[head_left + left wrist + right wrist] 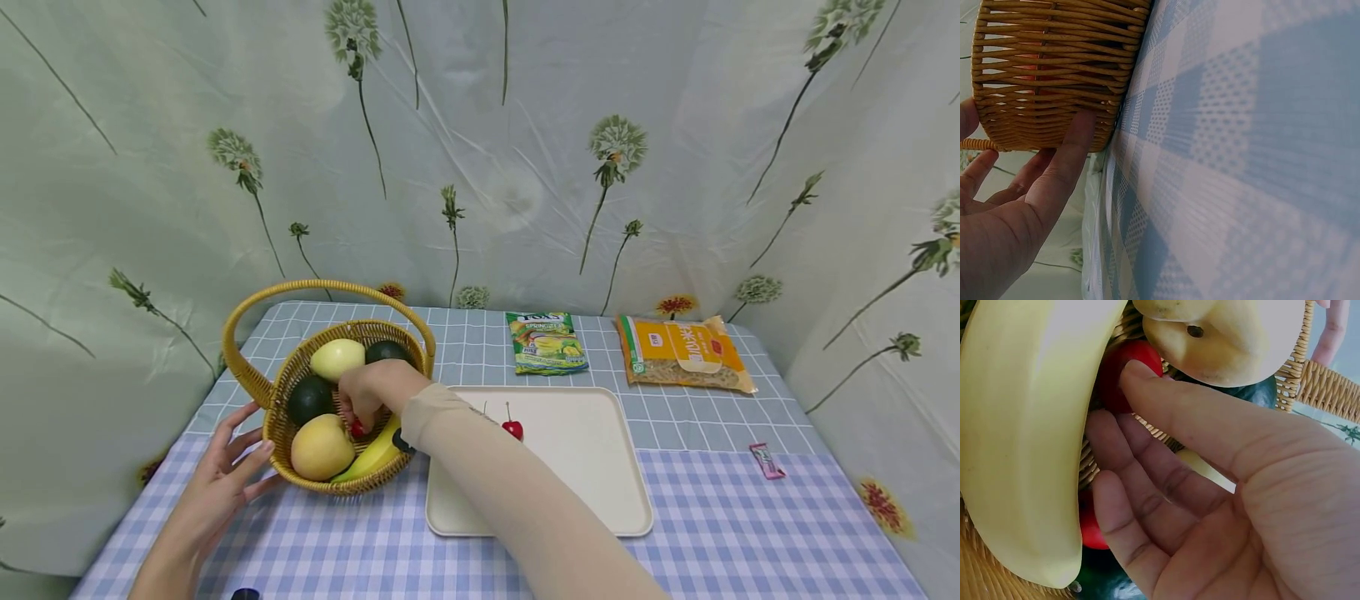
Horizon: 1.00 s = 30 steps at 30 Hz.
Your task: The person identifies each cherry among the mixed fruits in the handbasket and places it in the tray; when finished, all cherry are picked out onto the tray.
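A wicker basket (pixel 348 487) with a tall handle stands at the left of the table. Inside it my right hand (pixel 371 387) pinches a red cherry (pixel 1132 369) between thumb and fingers. A second red fruit (pixel 1090 528) shows below those fingers, beside the banana (pixel 1029 437). Around the hand lie a yellow peach-like fruit (pixel 322 447), a pale green fruit (pixel 337 360) and two dark green fruits, one at the left (pixel 310 401) and one at the back (pixel 387 352). My left hand (pixel 225 471) touches the basket's outer left side, fingers spread.
Right of the basket lies a cream tray (pixel 585 500) with a stemmed cherry (pixel 513 429); my right forearm crosses over it. Behind are a green packet (pixel 547 343) and an orange bag (pixel 686 354). A small pink wrapper (pixel 767 461) lies at the right.
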Available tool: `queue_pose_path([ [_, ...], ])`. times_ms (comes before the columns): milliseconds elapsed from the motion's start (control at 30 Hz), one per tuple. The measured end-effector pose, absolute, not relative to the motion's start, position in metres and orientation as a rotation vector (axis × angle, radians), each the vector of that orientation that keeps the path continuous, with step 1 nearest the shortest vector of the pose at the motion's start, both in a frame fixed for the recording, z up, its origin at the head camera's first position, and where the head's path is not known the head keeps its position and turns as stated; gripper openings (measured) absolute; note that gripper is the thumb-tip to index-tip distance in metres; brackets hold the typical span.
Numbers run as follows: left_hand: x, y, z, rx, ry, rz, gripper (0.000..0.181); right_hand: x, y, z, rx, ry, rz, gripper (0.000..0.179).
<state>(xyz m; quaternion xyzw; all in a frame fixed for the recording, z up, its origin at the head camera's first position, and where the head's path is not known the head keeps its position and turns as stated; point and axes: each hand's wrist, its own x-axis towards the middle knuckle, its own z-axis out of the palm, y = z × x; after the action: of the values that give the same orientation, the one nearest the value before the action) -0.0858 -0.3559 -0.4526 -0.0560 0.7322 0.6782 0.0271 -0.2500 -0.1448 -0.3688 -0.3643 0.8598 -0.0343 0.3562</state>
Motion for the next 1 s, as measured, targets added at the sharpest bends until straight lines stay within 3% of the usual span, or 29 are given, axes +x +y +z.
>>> queue_pose_path([
  [1000, -0.0853, -0.3559, -0.4512, -0.176, 2.278, 2.074, 0.069, -0.2431, -0.1438, -0.3596, -0.992, 2.22, -0.062, 0.02],
])
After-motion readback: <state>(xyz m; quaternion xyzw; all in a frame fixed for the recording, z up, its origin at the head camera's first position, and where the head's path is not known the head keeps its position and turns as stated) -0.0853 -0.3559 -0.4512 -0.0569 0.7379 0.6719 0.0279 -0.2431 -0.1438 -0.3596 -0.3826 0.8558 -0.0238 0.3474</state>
